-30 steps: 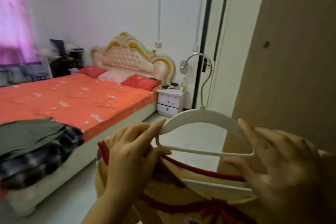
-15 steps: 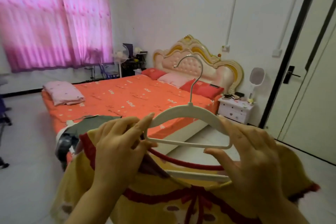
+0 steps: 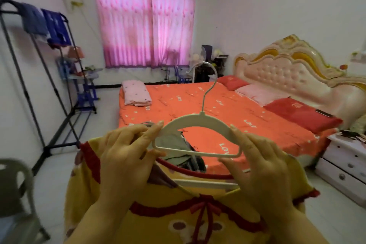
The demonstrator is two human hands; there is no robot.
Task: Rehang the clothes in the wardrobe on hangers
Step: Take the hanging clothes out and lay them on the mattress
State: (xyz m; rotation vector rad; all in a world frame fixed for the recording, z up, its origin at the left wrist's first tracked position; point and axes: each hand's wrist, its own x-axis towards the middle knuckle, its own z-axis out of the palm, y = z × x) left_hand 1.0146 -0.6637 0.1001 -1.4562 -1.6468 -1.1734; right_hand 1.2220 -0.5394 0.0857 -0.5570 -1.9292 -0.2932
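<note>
Holding a white hanger (image 3: pixel 200 120) upright before an orange bed (image 3: pixel 198 103), as the head camera sees it: the left hand (image 3: pixel 126 154) and right hand (image 3: pixel 263 164) each pinch one shoulder end between thumb and forefinger. A yellow, red-trimmed garment (image 3: pixel 158 224) hangs just below, under both palms. Tilting one end into the neckline first would probably spare the collar.

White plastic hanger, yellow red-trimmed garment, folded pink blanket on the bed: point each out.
White plastic hanger (image 3: pixel 201 119): head view, top of its arch.
Yellow red-trimmed garment (image 3: pixel 154 230): head view, front panel below the red trim.
Folded pink blanket (image 3: pixel 135 94): head view, middle of its top.
</note>
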